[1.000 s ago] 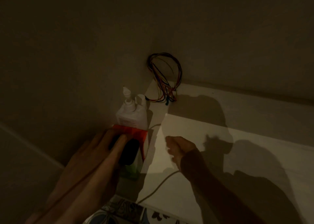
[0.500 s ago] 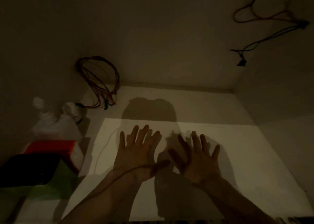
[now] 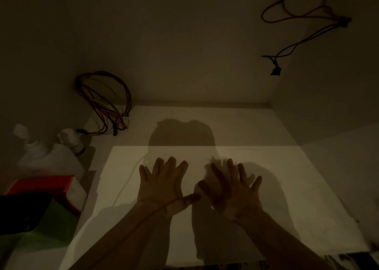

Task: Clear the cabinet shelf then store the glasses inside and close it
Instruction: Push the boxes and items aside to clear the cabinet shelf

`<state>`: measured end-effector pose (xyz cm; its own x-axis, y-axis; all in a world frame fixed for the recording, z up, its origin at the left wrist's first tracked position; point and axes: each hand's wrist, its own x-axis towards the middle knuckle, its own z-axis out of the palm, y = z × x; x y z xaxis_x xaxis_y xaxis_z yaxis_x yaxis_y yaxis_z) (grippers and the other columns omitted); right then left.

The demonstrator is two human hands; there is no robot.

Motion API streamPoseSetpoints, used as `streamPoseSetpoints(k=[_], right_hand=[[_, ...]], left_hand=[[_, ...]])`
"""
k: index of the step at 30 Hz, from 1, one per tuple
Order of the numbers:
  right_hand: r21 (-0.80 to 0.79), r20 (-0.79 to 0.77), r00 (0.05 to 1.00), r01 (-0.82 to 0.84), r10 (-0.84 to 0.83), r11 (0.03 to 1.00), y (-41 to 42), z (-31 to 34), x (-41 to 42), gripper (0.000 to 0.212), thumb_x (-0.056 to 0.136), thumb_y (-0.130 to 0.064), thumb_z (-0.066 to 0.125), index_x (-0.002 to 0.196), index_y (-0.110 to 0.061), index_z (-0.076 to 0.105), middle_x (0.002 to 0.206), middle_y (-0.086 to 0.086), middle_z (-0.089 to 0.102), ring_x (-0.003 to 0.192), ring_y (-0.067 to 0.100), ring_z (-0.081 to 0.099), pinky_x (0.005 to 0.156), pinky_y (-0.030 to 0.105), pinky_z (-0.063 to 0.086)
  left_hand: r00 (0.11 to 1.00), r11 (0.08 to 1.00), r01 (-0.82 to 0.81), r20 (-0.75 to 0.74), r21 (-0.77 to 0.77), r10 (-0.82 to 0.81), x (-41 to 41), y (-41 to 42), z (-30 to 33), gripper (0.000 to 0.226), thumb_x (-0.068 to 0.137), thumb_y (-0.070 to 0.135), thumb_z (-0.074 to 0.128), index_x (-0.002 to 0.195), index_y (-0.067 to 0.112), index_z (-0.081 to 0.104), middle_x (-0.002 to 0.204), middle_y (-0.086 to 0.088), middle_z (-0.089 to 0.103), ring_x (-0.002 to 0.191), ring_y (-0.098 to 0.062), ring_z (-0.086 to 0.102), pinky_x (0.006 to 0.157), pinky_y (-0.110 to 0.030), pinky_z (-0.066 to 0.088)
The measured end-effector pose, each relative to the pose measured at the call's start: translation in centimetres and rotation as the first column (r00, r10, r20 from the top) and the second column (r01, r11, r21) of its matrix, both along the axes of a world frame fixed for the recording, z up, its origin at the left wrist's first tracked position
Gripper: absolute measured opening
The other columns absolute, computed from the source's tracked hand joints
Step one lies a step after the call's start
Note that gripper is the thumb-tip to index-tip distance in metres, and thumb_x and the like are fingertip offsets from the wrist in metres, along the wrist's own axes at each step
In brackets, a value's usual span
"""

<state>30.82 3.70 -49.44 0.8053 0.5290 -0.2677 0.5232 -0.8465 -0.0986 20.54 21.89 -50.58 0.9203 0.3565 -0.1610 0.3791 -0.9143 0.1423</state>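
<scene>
Both hands spread wide, empty: left hand (image 3: 164, 184), right hand (image 3: 233, 194), flat over middle of cabinet shelf (image 3: 256, 167). Bottles (image 3: 51, 157) and boxes (image 3: 41, 204) pushed to left side. Glasses not in view. Clearing step seems finished; next: fetch glasses.

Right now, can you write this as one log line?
left hand: open, empty | right hand: open, empty | white cabinet shelf: bare beneath hands | red-topped box: far left
</scene>
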Motion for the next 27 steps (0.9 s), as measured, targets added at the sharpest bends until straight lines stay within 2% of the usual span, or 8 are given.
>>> streamPoseSetpoints(k=[5, 11, 13, 15, 19, 22, 24, 27], right_hand=[[0.028, -0.049, 0.999, 0.005, -0.004, 1.0, 0.2, 0.7, -0.2, 0.093, 0.071, -0.096, 0.001, 0.153, -0.053, -0.01, 0.166, 0.001, -0.024, 0.151, 0.033, -0.022, 0.111, 0.076, -0.01], [0.004, -0.121, 0.992, 0.032, -0.031, 0.999, -2.5, 4.1, -6.5, 0.09, 0.07, -0.092, -0.008, 0.152, -0.056, -0.001, 0.17, 0.0, -0.007, 0.154, 0.034, -0.009, 0.109, 0.077, -0.011], [-0.005, -0.162, 0.987, 0.021, -0.022, 1.0, -3.8, 6.2, -9.0, 0.097, 0.064, -0.091, -0.016, 0.153, -0.056, 0.002, 0.17, 0.001, -0.002, 0.154, 0.035, -0.005, 0.11, 0.078, -0.008], [-0.039, -0.211, 0.977, 0.006, -0.014, 0.999, -5.5, 8.9, -11.4, 0.107, 0.059, -0.094, -0.018, 0.154, -0.052, 0.007, 0.17, 0.001, -0.001, 0.154, 0.034, -0.004, 0.111, 0.077, -0.005], [-0.213, -0.391, 0.918, -0.025, -0.062, 0.977, -8.8, 14.7, -15.8, 0.105, 0.058, -0.093, -0.012, 0.154, -0.054, 0.006, 0.17, -0.006, -0.006, 0.154, 0.031, -0.005, 0.114, 0.073, -0.008], [-0.262, -0.377, 0.919, 0.012, -0.113, 0.965, -11.3, 19.9, -18.8, 0.108, 0.065, -0.093, -0.015, 0.152, -0.047, 0.027, 0.168, 0.006, 0.015, 0.154, 0.035, 0.006, 0.111, 0.075, -0.01], [-0.26, -0.382, 0.916, 0.02, -0.122, 0.965, -12.9, 23.4, -20.7, 0.103, 0.068, -0.095, -0.011, 0.155, -0.047, 0.015, 0.169, 0.006, 0.006, 0.154, 0.034, -0.004, 0.11, 0.076, -0.011], [-0.262, -0.411, 0.904, 0.006, -0.117, 0.965, -14.7, 27.2, -23.2, 0.098, 0.069, -0.095, -0.01, 0.155, -0.049, 0.002, 0.169, 0.002, -0.01, 0.153, 0.031, -0.016, 0.11, 0.077, -0.012]], left_hand=[[0.997, 1.0, -0.032, -0.076, -0.001, 0.031, -0.2, -0.2, 1.9, 0.11, 0.064, 0.101, 0.016, 0.155, 0.044, -0.008, 0.168, 0.005, -0.005, 0.152, -0.03, -0.008, 0.115, -0.069, -0.001], [0.969, 0.996, -0.045, -0.247, -0.071, 0.026, -5.2, -3.5, 6.8, 0.125, 0.043, 0.1, 0.002, 0.154, 0.044, -0.011, 0.167, 0.008, -0.007, 0.152, -0.027, -0.007, 0.115, -0.069, 0.002], [0.956, 0.994, -0.062, -0.291, -0.094, 0.032, -7.3, -5.0, 8.6, 0.121, 0.047, 0.099, 0.007, 0.154, 0.046, -0.012, 0.167, 0.008, -0.006, 0.152, -0.027, -0.006, 0.115, -0.069, 0.003], [0.953, 0.99, -0.053, -0.304, -0.128, 0.012, -9.7, -6.9, 10.4, 0.114, 0.056, 0.102, 0.017, 0.152, 0.048, -0.013, 0.167, 0.009, -0.005, 0.152, -0.026, -0.004, 0.115, -0.068, 0.002], [0.934, 0.96, -0.092, -0.356, -0.263, -0.008, -14.8, -10.2, 14.5, 0.111, 0.056, 0.104, 0.019, 0.15, 0.054, -0.01, 0.167, 0.013, -0.006, 0.152, -0.023, -0.007, 0.116, -0.066, -0.005], [0.9, 0.969, -0.047, -0.43, -0.242, -0.064, -17.7, -13.1, 19.3, 0.106, 0.062, 0.1, 0.021, 0.153, 0.05, -0.002, 0.168, 0.009, 0.001, 0.152, -0.026, 0.004, 0.115, -0.069, -0.001], [0.904, 0.971, -0.005, -0.417, -0.239, -0.098, -19.4, -15.2, 22.9, 0.103, 0.066, 0.097, 0.022, 0.153, 0.045, 0.005, 0.166, 0.004, 0.012, 0.15, -0.03, 0.013, 0.114, -0.071, 0.004], [0.907, 0.966, 0.004, -0.406, -0.26, -0.113, -21.7, -17.7, 27.1, 0.101, 0.071, 0.092, 0.03, 0.154, 0.044, -0.003, 0.168, 0.005, 0.002, 0.152, -0.028, 0.002, 0.116, -0.068, 0.005]])
